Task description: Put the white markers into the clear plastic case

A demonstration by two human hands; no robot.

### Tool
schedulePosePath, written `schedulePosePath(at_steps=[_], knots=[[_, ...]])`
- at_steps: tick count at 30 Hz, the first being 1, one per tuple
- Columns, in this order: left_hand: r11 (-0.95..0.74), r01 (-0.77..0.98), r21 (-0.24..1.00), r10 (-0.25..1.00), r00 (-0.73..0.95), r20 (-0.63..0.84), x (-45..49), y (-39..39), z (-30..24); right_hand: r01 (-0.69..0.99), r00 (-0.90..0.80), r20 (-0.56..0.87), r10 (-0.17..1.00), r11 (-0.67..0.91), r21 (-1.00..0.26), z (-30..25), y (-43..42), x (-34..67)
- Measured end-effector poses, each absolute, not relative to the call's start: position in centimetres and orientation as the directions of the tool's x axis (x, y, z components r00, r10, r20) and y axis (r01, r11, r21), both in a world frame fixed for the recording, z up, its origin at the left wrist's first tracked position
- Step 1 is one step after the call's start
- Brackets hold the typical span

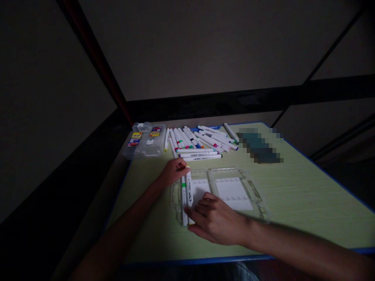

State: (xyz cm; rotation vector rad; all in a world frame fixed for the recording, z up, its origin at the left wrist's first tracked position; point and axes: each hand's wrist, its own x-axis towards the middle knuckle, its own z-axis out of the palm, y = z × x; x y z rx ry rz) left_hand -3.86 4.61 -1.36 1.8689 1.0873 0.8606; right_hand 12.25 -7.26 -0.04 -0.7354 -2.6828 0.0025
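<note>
A clear plastic case [234, 191] lies open and flat on the pale green table [307, 195], white cards showing through its halves. Two white markers [186, 191] lie side by side in its left part. My left hand [174, 171] pinches the far end of these markers, fingers curled. My right hand [215, 220] rests over the near end, fingertips touching the markers and the case, fingers bent and close together.
Several white markers with coloured caps [202, 142] lie spread at the table's far side. A closed clear box with colourful labels [145, 140] stands at the far left corner. A dark blurred object [259, 146] lies far right. A dark rail runs behind the table.
</note>
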Motion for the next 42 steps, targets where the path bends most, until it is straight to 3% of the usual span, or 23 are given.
schedulePosePath(at_steps=[28,42], knots=[[-0.346,0.375,0.86,0.9,0.392,0.192,-4.31,4.75,-2.02,0.524,-0.8,0.274,0.533,0.844,-0.114,0.34,-7.33,12.29],[-0.273,0.253,0.928,0.932,0.31,0.189,-4.42,5.04,-2.07,0.551,-0.788,0.232,0.57,0.822,-0.146,0.91,-7.01,12.5]])
